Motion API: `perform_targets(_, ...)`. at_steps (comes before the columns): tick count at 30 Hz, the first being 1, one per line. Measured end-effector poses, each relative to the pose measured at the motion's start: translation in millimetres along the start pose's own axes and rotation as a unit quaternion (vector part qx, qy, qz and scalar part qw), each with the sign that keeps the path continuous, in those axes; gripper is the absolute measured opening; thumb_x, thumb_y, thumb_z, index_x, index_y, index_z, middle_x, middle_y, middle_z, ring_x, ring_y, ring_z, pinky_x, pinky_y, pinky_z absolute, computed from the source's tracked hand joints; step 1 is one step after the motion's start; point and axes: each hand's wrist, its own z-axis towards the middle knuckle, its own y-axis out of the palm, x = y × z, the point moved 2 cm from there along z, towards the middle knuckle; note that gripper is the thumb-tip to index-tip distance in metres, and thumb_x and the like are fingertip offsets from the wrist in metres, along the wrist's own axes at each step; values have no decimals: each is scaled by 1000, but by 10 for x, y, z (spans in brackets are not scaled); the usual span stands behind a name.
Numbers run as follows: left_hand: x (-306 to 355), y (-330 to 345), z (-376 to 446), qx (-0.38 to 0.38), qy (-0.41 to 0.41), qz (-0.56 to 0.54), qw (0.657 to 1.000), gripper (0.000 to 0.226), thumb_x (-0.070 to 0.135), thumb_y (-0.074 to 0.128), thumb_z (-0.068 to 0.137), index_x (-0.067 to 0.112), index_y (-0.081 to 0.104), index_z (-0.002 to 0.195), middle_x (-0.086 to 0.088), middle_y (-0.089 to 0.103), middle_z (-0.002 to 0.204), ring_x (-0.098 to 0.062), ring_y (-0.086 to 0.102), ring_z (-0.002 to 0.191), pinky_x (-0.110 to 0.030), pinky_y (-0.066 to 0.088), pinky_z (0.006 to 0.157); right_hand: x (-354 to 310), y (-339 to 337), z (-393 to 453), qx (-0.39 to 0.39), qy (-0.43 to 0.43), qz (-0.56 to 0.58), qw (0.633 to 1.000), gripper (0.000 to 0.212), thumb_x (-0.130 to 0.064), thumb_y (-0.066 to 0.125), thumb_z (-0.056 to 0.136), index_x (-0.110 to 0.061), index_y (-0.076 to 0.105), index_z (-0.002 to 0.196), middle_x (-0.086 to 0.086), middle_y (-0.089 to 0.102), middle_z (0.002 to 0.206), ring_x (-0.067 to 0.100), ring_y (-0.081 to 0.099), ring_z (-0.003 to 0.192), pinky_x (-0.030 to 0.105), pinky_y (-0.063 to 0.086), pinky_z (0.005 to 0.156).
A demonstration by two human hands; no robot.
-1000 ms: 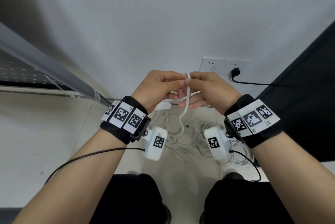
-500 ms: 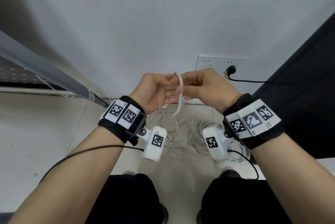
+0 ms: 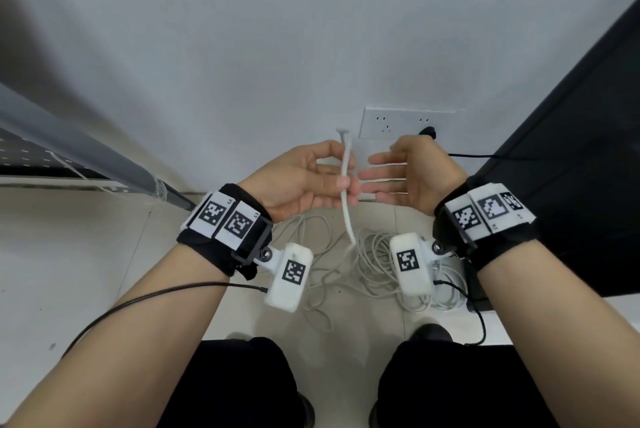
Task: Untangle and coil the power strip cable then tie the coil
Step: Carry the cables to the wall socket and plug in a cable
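- the left hand (image 3: 304, 181) is raised in front of the grey wall, palm turned inward, and its fingers pinch a thin white plastic tie strap (image 3: 346, 181)
- the strap stands almost straight up; its small flat head pokes out above the fingers and its long tail hangs down below the hand, a bit blurry at the tip
- the right hand (image 3: 412, 178) is just beside the left one, palm facing it, fingers straight and spread a little, holding nothing
- the right fingertips (image 3: 365, 175) come very near the strap; i cannot tell if they touch it
- the long white power strip cable (image 3: 374, 264) lies on the pale tile floor (image 3: 69, 254) below both hands, in a loose messy pile of loops, not tied
- each wrist wears a black band with black-and-white square tags, and a small white box with a tag hangs under each wrist
- a white wall socket plate (image 3: 391, 124) sits low on the wall behind the right hand, with a black plug (image 3: 427, 132) in it
- dark trouser legs show at the bottom
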Motion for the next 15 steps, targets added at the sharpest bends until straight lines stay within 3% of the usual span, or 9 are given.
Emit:
perform_targets(3, -79, 76, -9, -57, -3, 96, 994, 28, -11, 67, 75, 6, 58, 95, -11, 72, 82, -21, 70, 77, -27, 56, 72, -7, 30, 52, -36, 33, 63, 997, 35, -34, 50, 97, -2, 56, 112, 14, 76, 82, 24, 74, 66, 27, 57, 55)
perform_targets(6, -166, 144, 27, -83, -17, 175, 981, 29, -15, 70, 73, 3, 62, 93, -7, 74, 79, -16, 70, 75, -26, 54, 75, -3, 108, 91, -50, 20, 24, 998, 30, -33, 59, 95, -5, 57, 105, 7, 72, 70, 17, 64, 55, 21, 51, 45)
perform_targets(11, -344, 266, 123, -109, -64, 239, 963, 30, -21, 70, 73, 6, 63, 86, -6, 72, 81, -11, 70, 74, -25, 57, 79, 51, 131, 122, -57, -15, -35, 998, 16, -18, 63, 94, -8, 61, 105, 1, 59, 65, 9, 52, 50, 19, 46, 52)
perform_targets(15, -322, 286, 142, -131, -82, 232, 960, 37, -14, 70, 78, 14, 65, 102, -11, 70, 95, -13, 67, 87, -24, 52, 85, 37, 47, 75, -78, -30, -22, 996, 10, -5, 57, 95, 2, 65, 98, 7, 66, 69, 10, 61, 50, 19, 54, 51)
